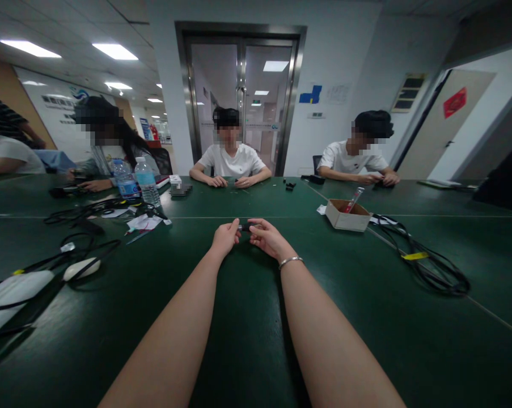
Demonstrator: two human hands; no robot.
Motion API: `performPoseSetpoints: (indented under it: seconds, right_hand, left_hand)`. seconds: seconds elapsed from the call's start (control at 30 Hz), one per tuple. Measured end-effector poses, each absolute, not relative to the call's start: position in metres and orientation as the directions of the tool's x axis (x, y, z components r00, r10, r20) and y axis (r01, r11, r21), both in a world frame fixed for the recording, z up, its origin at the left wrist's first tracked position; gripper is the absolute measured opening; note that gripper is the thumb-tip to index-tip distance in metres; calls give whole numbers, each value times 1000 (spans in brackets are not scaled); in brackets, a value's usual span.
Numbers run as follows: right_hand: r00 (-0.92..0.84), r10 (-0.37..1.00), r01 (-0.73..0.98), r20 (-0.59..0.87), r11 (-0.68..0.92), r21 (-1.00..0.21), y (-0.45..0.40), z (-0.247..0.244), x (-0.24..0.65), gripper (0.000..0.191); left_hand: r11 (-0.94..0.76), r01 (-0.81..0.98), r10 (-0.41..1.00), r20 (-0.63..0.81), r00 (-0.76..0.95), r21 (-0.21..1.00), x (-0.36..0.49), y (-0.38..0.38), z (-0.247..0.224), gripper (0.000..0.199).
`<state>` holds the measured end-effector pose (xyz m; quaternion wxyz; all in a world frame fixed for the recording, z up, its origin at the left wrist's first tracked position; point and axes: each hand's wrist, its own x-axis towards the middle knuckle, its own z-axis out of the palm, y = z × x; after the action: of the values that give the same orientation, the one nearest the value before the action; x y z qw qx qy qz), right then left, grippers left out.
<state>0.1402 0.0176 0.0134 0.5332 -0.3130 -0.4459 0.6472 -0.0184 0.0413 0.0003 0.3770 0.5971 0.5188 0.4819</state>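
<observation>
Over the green table, both my hands meet at a small dark piece with a silvery end. It is too small to tell its kind. My left hand pinches the silvery end on the left between thumb and fingers. From the other side, my right hand is closed on the black part, a bracelet on its wrist. The piece lies about level, and fingers hide some of it.
Right of my hands stands a small open box with a clear tube in it, and coiled black cable beyond. To the left are water bottles, papers, cables and a white mouse. Several people sit around the table.
</observation>
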Motion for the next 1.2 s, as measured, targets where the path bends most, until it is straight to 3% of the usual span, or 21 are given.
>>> performPoseSetpoints:
  seconds: [0.3,0.73,1.2]
  right_hand:
    - [-224,972,-421,63,-38,-906,18,13,139,26]
    - [-136,990,-457,-30,-89,-885,21,13,137,14]
    - [-132,990,-469,-46,-103,-877,22,15,135,9]
  left_hand:
    - [-177,224,984,179,12,958,-18,42,-1,49]
    - [-166,-21,981,167,100,986,-14,34,9,28]
    - [-114,60,993,113,17,992,-9,34,9,28]
